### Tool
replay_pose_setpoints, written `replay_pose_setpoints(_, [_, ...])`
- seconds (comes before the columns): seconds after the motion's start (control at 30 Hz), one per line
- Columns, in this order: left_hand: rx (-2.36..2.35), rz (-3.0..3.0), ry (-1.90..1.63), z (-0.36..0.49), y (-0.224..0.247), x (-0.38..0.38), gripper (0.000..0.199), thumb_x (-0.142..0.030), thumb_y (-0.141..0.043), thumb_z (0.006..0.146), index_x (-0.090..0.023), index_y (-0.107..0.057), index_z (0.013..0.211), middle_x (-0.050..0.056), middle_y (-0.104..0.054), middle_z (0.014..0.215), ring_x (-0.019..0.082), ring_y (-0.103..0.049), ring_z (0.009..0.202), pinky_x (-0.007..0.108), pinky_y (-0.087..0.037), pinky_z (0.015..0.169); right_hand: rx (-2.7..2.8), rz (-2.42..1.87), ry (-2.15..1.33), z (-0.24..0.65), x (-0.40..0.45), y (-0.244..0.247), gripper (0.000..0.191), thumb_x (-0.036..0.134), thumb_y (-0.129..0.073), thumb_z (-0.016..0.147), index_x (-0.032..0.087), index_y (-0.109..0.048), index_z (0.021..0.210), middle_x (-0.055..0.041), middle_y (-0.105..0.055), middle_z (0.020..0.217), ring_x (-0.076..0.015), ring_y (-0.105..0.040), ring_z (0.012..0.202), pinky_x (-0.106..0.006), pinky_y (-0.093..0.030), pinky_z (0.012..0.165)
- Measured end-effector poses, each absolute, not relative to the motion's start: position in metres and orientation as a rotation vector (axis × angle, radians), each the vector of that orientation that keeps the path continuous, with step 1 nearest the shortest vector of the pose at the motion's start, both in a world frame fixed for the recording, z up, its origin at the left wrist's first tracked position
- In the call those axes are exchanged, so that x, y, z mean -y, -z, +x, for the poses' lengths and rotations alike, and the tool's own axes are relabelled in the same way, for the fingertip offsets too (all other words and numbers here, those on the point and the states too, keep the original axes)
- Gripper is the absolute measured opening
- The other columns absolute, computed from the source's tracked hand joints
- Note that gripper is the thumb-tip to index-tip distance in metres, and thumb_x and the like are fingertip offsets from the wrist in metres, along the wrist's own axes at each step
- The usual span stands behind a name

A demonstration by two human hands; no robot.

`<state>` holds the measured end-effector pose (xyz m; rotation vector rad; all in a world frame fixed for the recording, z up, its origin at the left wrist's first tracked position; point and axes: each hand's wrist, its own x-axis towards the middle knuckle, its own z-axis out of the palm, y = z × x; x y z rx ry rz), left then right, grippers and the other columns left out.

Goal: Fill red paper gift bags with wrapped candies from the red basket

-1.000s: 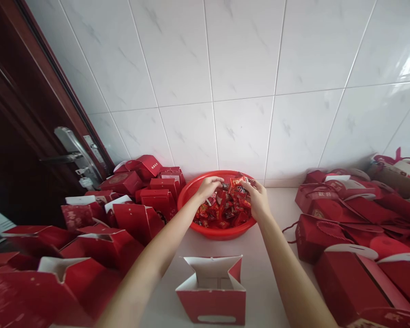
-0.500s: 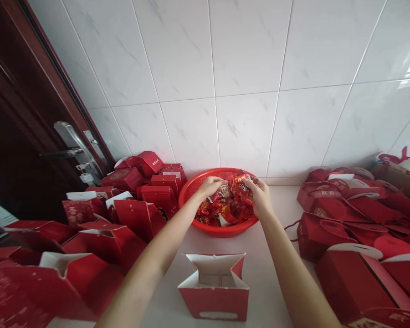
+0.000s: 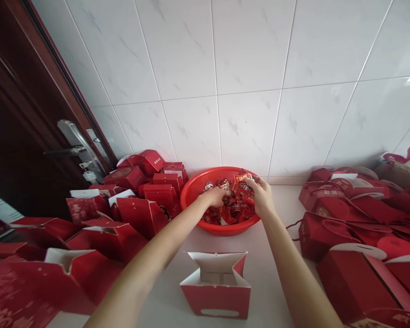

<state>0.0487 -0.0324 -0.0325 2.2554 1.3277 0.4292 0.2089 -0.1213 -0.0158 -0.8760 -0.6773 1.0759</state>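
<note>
Red boxes left (image 3: 140, 218) and red boxes right (image 3: 348, 278) flank the work; tiled wall (image 3: 249, 127) right behind the basket (image 3: 228, 231). Open box (image 3: 216, 300) in front, between forearms. Candies (image 3: 237, 213) piled in basket. Right hand (image 3: 263, 196) at its right side, pinching a red packet (image 3: 239, 180). Left hand (image 3: 215, 197) palm-down over the candies; fingertips hidden, can't tell if gripping. Forearms cut off at bottom.

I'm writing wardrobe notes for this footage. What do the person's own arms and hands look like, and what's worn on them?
Both the left hand and right hand are ungloved. The forearms are slim, with no sleeve, watch, bracelet or cable showing. Rings can't be ruled out, since parts of the hands are hidden.
</note>
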Motion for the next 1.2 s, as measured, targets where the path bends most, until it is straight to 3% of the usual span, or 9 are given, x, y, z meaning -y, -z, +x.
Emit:
replay_pose_setpoints(0.17, [-1.434, 2.289, -0.226, 0.047, 0.028, 0.031, 0.036, -0.011, -0.079, 0.045, -0.025, -0.075, 0.078, 0.007, -0.074, 0.089, 0.035, -0.068, 0.099, 0.036, -0.049, 0.087, 0.679, -0.869, -1.076, 0.209, 0.121, 0.016, 0.029, 0.035, -0.083, 0.057, 0.019, -0.070, 0.077, -0.0004, -0.070, 0.077, -0.0165, -0.067, 0.071, -0.026, -0.058, 0.060])
replay_pose_setpoints(0.27, [-1.452, 2.279, -0.197, 0.045, 0.027, 0.031, 0.019, -0.026, -0.083, 0.052, -0.024, -0.067, 0.063, 0.003, -0.070, 0.075, 0.028, -0.068, 0.086, 0.029, -0.050, 0.078, 0.677, -0.889, -1.075, 0.209, 0.121, 0.015, 0.028, 0.035, -0.083, 0.058, 0.019, -0.069, 0.076, -0.0008, -0.071, 0.078, -0.0177, -0.067, 0.074, -0.027, -0.059, 0.060])
replay_pose_setpoints(0.33, [-1.470, 2.254, -0.207, 0.044, 0.027, 0.031, 0.025, -0.033, -0.083, 0.055, -0.023, -0.060, 0.053, 0.001, -0.065, 0.063, 0.024, -0.066, 0.075, 0.027, -0.048, 0.071, 0.679, -0.895, -1.072, 0.209, 0.121, 0.015, 0.027, 0.035, -0.083, 0.058, 0.020, -0.069, 0.076, -0.0008, -0.071, 0.078, -0.0178, -0.068, 0.074, -0.026, -0.058, 0.059])
replay_pose_setpoints(0.47, [-1.479, 2.155, -0.277, 0.042, 0.027, 0.030, 0.026, -0.019, -0.081, 0.054, -0.021, -0.056, 0.045, -0.001, -0.058, 0.049, 0.021, -0.062, 0.062, 0.026, -0.046, 0.061, 0.690, -0.886, -1.066, 0.209, 0.120, 0.016, 0.026, 0.035, -0.082, 0.059, 0.020, -0.068, 0.075, -0.0002, -0.070, 0.078, -0.0170, -0.067, 0.073, -0.027, -0.059, 0.059])
replay_pose_setpoints(0.57, [-1.439, 2.062, -0.441, 0.041, 0.024, 0.028, 0.015, -0.005, -0.071, 0.056, -0.019, -0.067, 0.061, 0.000, -0.067, 0.062, 0.018, -0.065, 0.067, 0.024, -0.047, 0.061, 0.694, -0.888, -1.058, 0.209, 0.119, 0.016, 0.025, 0.035, -0.082, 0.059, 0.020, -0.067, 0.074, -0.0002, -0.069, 0.077, -0.0173, -0.067, 0.072, -0.028, -0.059, 0.059])
replay_pose_setpoints(0.67, [-1.380, 1.954, -0.613, 0.041, 0.021, 0.027, 0.021, -0.004, -0.062, 0.066, -0.017, -0.072, 0.080, 0.003, -0.074, 0.078, 0.016, -0.066, 0.069, 0.023, -0.050, 0.063, 0.693, -0.883, -1.059, 0.209, 0.119, 0.016, 0.026, 0.035, -0.082, 0.059, 0.020, -0.068, 0.074, -0.0005, -0.070, 0.077, -0.0177, -0.067, 0.072, -0.028, -0.059, 0.059])
replay_pose_setpoints(0.77, [-1.307, 1.860, -0.700, 0.041, 0.017, 0.030, 0.023, -0.003, -0.058, 0.071, -0.016, -0.072, 0.083, 0.004, -0.075, 0.079, 0.015, -0.067, 0.068, 0.024, -0.053, 0.064, 0.691, -0.878, -1.061, 0.208, 0.120, 0.016, 0.026, 0.035, -0.082, 0.059, 0.020, -0.068, 0.075, -0.0003, -0.070, 0.076, -0.0172, -0.067, 0.071, -0.028, -0.059, 0.059])
replay_pose_setpoints(1.03, [-1.097, 1.707, -0.955, 0.042, 0.010, 0.034, 0.023, -0.011, -0.071, 0.074, -0.016, -0.070, 0.096, 0.006, -0.076, 0.104, 0.018, -0.070, 0.096, 0.031, -0.056, 0.088, 0.701, -0.885, -1.059, 0.208, 0.120, 0.017, 0.028, 0.036, -0.083, 0.059, 0.020, -0.071, 0.078, -0.0007, -0.071, 0.078, -0.0177, -0.068, 0.071, -0.028, -0.060, 0.058])
replay_pose_setpoints(1.2, [-1.015, 1.695, -1.027, 0.044, 0.006, 0.038, 0.022, -0.016, -0.072, 0.076, -0.016, -0.070, 0.098, 0.006, -0.075, 0.107, 0.019, -0.069, 0.101, 0.032, -0.053, 0.094, 0.788, -0.847, -1.076, 0.210, 0.119, 0.020, 0.034, 0.040, -0.087, 0.059, 0.021, -0.071, 0.084, -0.0008, -0.073, 0.084, -0.0192, -0.071, 0.077, -0.029, -0.061, 0.063])
